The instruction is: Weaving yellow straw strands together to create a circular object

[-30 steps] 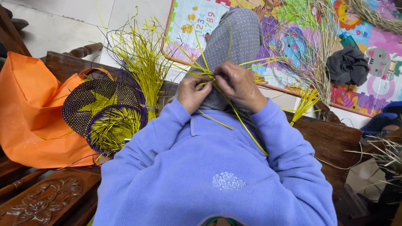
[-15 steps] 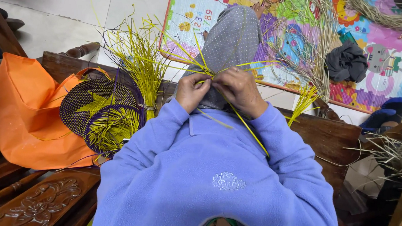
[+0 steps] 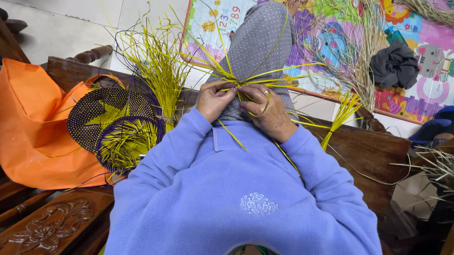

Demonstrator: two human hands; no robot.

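My left hand [image 3: 214, 99] and my right hand [image 3: 266, 108] meet over my raised knee in grey dotted trousers [image 3: 259, 51]. Both pinch a small cluster of yellow-green straw strips [image 3: 240, 80] that fan outward from my fingers. Long loose ends stick out left, right and down over my lavender sweater sleeves [image 3: 234, 195]. On my left lies a partly woven round piece in purple and yellow [image 3: 112, 121] with a bundle of uncut yellow strips [image 3: 160, 67] standing up from it.
An orange bag [image 3: 25, 122] lies on the carved wooden bench [image 3: 40, 226] at left. A colourful foam play mat [image 3: 427, 65] covers the floor ahead, with dry straw bundles [image 3: 355, 51], a dark cloth [image 3: 395, 64] and a blue slipper [image 3: 442, 120] on it.
My hands have stayed together on the strips, working them with small finger shifts; the strips now fan out wider. The view has moved slightly.
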